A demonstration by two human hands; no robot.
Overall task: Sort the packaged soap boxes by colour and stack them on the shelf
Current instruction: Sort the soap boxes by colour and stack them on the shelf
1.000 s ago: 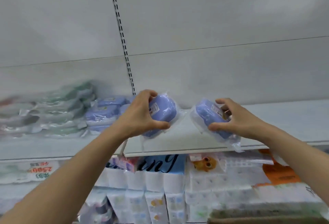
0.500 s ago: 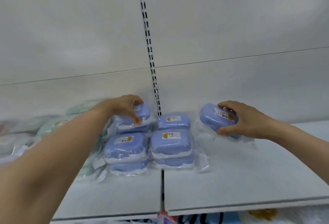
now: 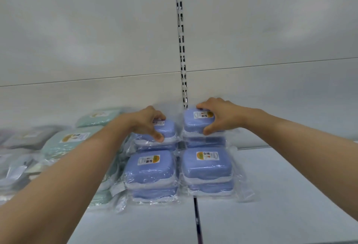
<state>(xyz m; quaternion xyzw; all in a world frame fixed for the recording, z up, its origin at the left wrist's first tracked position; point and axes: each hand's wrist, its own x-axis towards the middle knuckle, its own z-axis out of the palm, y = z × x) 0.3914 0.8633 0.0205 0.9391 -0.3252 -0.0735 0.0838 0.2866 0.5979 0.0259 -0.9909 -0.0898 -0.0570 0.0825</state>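
Head view looks along a pale shelf point(image 3: 271, 195) backed by a white wall panel point(image 3: 96, 30) with a slotted upright point(image 3: 182, 50). Right of the goods the shelf lies bare out to its front edge. At the far left sit mint-green soap boxes point(image 3: 64, 143), blurred. Beside them four short stacks of lilac-blue soap boxes point(image 3: 206, 164) stand in a square, each wrapped in clear film with a small yellow-and-white label. Left hand point(image 3: 149, 122) grips the top box of the rear left stack point(image 3: 164, 129), thumb on its near edge. Right hand point(image 3: 222, 117) grips the top box of the rear right stack point(image 3: 197, 119), fingers over the back, thumb in front.
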